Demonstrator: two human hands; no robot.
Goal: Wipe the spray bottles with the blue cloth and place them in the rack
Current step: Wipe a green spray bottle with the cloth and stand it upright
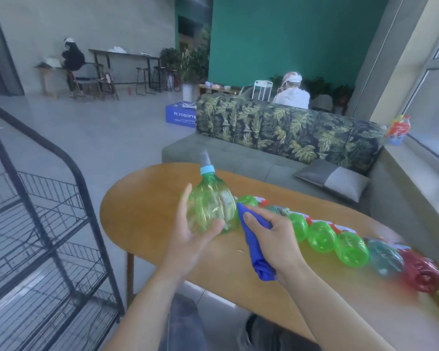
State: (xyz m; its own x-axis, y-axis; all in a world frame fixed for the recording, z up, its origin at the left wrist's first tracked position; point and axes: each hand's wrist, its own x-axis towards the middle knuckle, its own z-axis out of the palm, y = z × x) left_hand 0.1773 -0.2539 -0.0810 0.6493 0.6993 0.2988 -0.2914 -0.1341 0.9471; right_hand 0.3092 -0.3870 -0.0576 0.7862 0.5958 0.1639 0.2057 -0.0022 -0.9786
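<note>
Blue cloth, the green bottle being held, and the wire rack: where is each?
blue cloth (254, 245): head view, middle of the folded strip.
green bottle (209, 206): head view, its clear belly.
wire rack (48, 214): head view, a shelf's front edge.

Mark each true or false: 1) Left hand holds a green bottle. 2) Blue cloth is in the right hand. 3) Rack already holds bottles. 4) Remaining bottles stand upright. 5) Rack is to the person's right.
1) True: the left hand holds the green spray bottle.
2) True: the right hand grips the blue cloth.
3) False: the visible shelves of the wire rack hold nothing.
4) False: the row of bottles lies on its side on the wooden table.
5) False: it is on the left.
</note>
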